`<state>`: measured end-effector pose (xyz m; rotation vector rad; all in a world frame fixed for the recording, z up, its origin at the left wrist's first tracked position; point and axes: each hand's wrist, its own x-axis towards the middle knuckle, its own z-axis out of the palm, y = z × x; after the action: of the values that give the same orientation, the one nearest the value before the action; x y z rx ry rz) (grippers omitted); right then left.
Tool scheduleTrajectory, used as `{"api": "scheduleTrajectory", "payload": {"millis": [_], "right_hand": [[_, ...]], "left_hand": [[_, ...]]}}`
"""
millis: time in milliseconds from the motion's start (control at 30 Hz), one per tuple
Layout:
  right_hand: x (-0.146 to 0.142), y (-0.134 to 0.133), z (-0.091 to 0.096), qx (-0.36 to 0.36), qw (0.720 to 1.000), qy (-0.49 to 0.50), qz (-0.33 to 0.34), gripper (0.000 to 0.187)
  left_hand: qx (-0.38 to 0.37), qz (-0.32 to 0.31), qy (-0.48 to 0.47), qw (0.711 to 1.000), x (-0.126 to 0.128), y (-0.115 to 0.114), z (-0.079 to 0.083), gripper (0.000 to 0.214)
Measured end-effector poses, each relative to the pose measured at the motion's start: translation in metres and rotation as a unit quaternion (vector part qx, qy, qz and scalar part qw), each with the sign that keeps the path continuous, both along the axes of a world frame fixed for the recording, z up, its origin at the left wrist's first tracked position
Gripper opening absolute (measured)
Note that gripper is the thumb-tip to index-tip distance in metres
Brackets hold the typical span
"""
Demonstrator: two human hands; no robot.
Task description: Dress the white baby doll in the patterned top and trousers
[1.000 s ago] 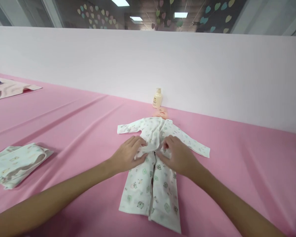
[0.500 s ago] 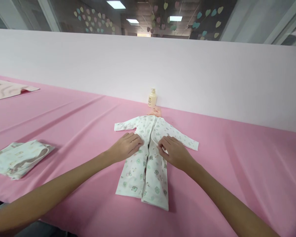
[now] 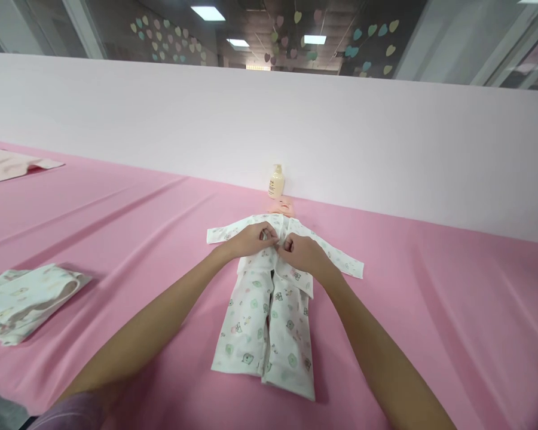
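Observation:
A baby doll (image 3: 283, 206) lies on its back on the pink table cover (image 3: 430, 298), dressed in a white printed romper (image 3: 269, 322) with sleeves spread to both sides. Only the doll's head shows above the collar. My left hand (image 3: 253, 239) and my right hand (image 3: 299, 251) meet at the romper's chest, knuckles almost touching. Both have their fingers curled and pinch the front opening of the garment, one edge each.
A cream pump bottle (image 3: 275, 182) stands behind the doll's head against the white partition wall (image 3: 385, 137). A folded printed garment (image 3: 24, 301) lies at the left. A pale pink cloth (image 3: 9, 164) lies at the far left.
Both hands have moved from the romper's waist up to its chest and closed from flat to pinching. The romper's front is bunched slightly under them.

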<state>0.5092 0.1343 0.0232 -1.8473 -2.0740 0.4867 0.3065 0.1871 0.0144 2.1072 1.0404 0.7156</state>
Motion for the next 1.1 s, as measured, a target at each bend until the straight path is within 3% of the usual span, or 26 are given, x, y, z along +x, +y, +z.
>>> {"api": "scheduleTrajectory", "payload": {"millis": [200,400,667,1100], "right_hand": [[0.017,0.006,-0.006,0.024,0.995,0.095,0.029,0.024],[0.025,0.007,-0.004,0.053,0.976,0.198,0.073,0.017],[0.032,0.007,-0.009,0.02,0.973,0.201,0.112,0.021],[0.033,0.009,-0.014,0.022,0.972,0.191,0.138,0.025]], "left_hand": [[-0.011,-0.005,0.016,1.0,-0.001,-0.003,0.001,0.039],[-0.019,-0.031,-0.009,0.999,0.0,-0.001,0.002,0.034],[-0.015,0.007,-0.003,1.0,0.003,-0.007,0.001,0.042],[-0.042,0.035,-0.001,0.999,0.012,-0.009,0.002,0.03]]}}
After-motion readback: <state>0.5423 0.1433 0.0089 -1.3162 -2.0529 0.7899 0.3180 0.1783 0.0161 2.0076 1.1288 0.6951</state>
